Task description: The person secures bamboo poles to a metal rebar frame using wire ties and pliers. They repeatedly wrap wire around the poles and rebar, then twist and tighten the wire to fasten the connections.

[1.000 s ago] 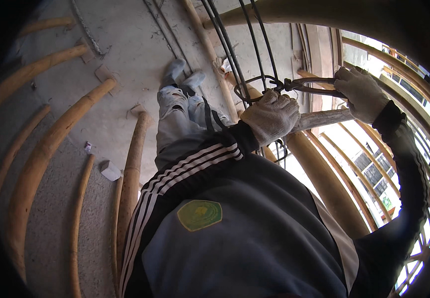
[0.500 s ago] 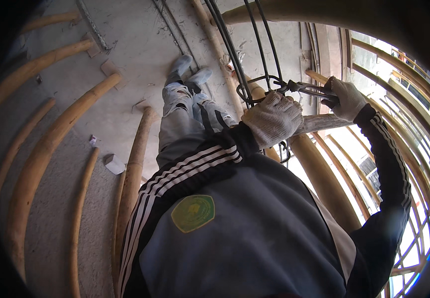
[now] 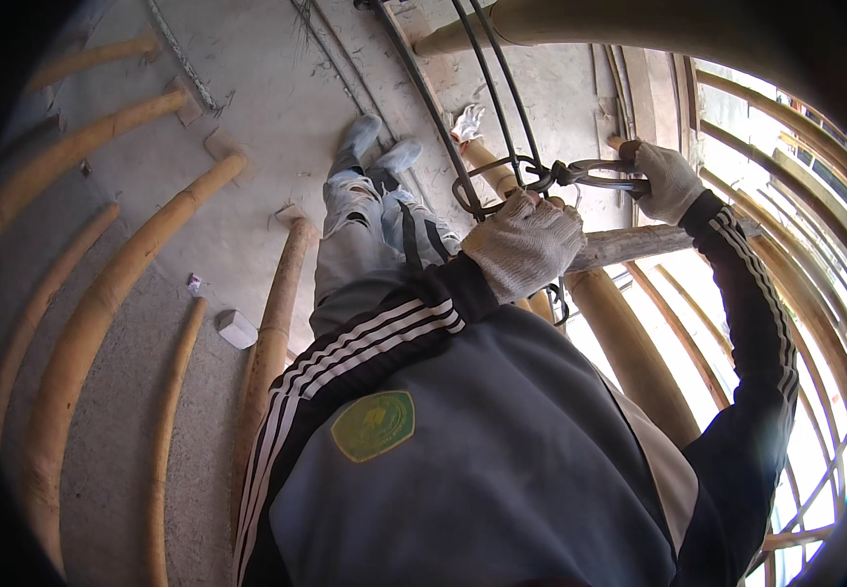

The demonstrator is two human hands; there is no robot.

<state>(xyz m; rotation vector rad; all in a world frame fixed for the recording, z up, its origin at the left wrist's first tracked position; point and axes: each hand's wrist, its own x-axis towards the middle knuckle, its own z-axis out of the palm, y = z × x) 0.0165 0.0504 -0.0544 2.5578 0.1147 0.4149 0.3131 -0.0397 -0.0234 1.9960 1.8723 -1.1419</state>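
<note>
Right gloved hand (image 3: 666,183) has come in toward the left one (image 3: 526,245) over the last second; right sleeve (image 3: 751,313) tucked nearer the torso. Pincers (image 3: 564,174): handles looked narrower half a second back, now spread wider. Leftmost dark bars (image 3: 419,83), seen side by side earlier, now nearly line up from here.

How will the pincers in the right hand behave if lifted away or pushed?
The pincers look like dark metal, so probably stiff and fairly heavy for their size. Their two handles stand apart with a visible gap, so they may swing unless both are held. That wide, bowed shape suggests they would slide rather than roll.
</note>
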